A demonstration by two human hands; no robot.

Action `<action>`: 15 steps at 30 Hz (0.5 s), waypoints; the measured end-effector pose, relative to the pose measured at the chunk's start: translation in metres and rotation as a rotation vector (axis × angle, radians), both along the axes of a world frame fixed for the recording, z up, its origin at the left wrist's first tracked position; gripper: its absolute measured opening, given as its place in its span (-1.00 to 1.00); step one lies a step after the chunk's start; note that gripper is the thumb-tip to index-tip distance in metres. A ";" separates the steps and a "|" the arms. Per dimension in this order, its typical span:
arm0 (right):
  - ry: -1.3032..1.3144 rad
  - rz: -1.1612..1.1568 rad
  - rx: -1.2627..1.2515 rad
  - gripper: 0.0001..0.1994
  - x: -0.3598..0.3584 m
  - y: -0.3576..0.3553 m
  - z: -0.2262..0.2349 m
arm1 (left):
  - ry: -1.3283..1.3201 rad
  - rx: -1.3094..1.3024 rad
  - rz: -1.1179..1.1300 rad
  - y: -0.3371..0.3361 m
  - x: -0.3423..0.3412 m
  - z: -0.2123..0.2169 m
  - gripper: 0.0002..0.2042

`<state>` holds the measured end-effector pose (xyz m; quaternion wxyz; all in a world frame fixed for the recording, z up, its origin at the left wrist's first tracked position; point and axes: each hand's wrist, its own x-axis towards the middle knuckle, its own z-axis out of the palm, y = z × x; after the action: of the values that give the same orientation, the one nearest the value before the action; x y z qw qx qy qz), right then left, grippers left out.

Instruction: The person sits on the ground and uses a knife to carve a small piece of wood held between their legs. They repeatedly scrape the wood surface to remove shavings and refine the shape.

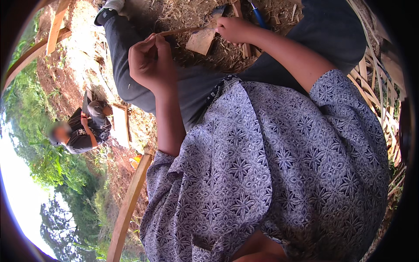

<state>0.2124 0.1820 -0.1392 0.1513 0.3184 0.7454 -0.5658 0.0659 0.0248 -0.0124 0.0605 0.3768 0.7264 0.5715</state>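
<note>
**Over the shaving-strewn ground: a slender span, held left to right**

Beyond the lap, the ground (183, 14) carries chips and cut wood; its own edges cannot be fixed from this view. The right leg (331, 39) and the left leg (118, 56), in dark trousers, flank the work area.

The left hand (152, 63) is raised, its grip pinched closed on the near-left end of a brown strip. The right hand (229, 31) is curled closed, a little farther out.

A flat board (200, 43) lies below, between the hands; a narrow slat (246, 51) passes under the right hand, and a blue-handled tool (258, 17) lies just beyond it.

Governing relation: the strip (180, 31) extends rightward from the left grip, long axis nearly crosswise to the body, its free length pointing at the right hand and ending by the board's far edge as seen. The left hand is nearer, being in contact. A slim grey piece (209, 28) bridges to the right grip, which appears to hold it; blade or strip end, cannot tell.
</note>
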 end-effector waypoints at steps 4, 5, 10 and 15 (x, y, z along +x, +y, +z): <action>0.066 0.010 -0.074 -0.79 -0.013 0.009 0.011 | -0.111 -0.010 -0.019 0.003 -0.006 0.008 -0.91; 0.160 0.006 -0.074 -0.78 -0.014 0.008 0.015 | -0.129 -0.022 -0.028 0.001 -0.008 0.009 -0.91; 0.303 -0.023 -0.183 -0.70 -0.012 -0.007 0.062 | 0.024 -0.074 -0.154 -0.015 -0.011 -0.001 -0.91; 0.139 -0.030 -0.151 -0.71 -0.010 -0.009 0.034 | 0.192 -0.184 -0.260 -0.028 -0.006 0.009 -0.87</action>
<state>0.2027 0.1731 -0.1055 0.1140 0.2772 0.7046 -0.6432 0.0599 -0.0034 -0.0038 0.0986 0.5133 0.7233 0.4513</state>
